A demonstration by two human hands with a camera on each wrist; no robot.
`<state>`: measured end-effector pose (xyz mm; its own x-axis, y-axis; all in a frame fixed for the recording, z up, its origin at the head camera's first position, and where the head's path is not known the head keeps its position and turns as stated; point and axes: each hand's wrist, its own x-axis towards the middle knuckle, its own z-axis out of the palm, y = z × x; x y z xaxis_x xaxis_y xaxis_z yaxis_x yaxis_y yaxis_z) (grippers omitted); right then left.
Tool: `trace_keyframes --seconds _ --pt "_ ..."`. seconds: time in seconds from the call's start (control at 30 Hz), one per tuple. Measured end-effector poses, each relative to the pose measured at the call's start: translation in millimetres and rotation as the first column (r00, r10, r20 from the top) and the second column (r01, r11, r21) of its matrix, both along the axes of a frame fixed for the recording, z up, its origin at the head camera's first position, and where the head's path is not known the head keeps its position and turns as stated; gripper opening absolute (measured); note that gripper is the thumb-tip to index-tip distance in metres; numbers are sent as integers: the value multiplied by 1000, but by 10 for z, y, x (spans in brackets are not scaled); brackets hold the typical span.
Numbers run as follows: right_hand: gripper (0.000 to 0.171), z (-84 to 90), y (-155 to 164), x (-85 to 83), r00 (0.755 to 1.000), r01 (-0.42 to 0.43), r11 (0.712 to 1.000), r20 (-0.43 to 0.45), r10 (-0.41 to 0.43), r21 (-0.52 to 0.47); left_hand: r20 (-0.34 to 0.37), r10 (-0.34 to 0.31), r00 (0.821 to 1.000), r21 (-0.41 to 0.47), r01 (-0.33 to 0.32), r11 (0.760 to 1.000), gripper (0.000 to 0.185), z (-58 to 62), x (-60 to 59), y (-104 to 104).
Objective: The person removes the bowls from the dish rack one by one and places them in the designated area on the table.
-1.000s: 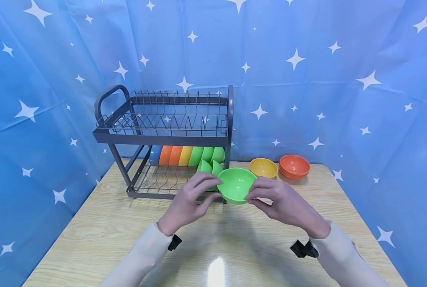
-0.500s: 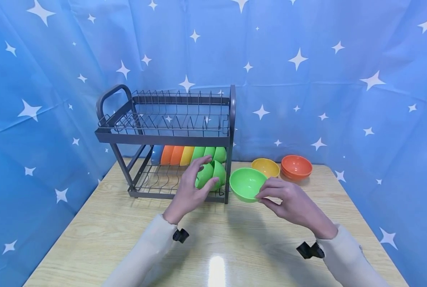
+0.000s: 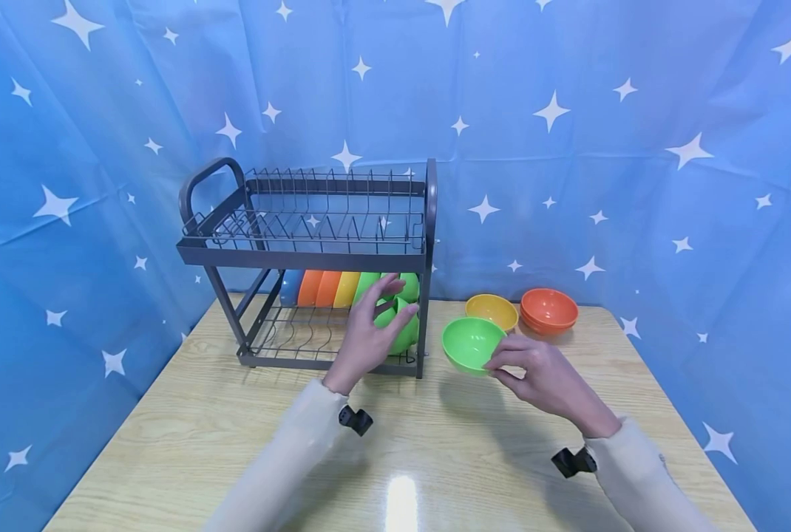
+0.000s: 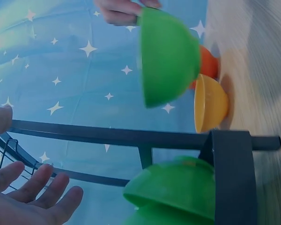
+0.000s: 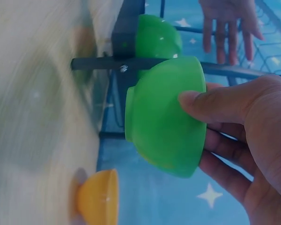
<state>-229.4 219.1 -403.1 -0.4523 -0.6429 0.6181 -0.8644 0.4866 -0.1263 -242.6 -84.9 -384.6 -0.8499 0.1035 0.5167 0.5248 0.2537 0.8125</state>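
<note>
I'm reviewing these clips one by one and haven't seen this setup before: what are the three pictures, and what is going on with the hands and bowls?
No machine here: a person wears three cameras. The wide picture comes from the head; the other two come from the wrists, so they look tilted.

On the wooden table stands a two-tier dish rack. Its lower tier holds a row of bowls on edge: blue, orange, yellow, green. Beside the rack sit a yellow bowl and stacked orange bowls.

The right hand holds a green bowl by its rim, above the table. The left hand, fingers spread, reaches to the green bowls in the rack; whether it touches them is unclear.
</note>
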Motion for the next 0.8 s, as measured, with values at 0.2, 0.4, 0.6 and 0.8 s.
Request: trace_keyframes --seconds 0.2,0.4,0.6,0.8 --pt "30 -139 75 -35 996 71 997 49 -72 26 5 -49 999 63 49 997 54 20 -110 98" --pt "29 -316 147 -72 988 122 991 93 -126 51 19 -51 998 65 50 997 40 86 -186 209" --pt "28 -447 179 -96 981 162 984 98 -169 71 45 12 999 67 -15 998 35 149 -227 304" --pt "25 -524 211 -97 973 193 978 110 -202 80 34 79 996 65 -81 995 28 165 -249 350"
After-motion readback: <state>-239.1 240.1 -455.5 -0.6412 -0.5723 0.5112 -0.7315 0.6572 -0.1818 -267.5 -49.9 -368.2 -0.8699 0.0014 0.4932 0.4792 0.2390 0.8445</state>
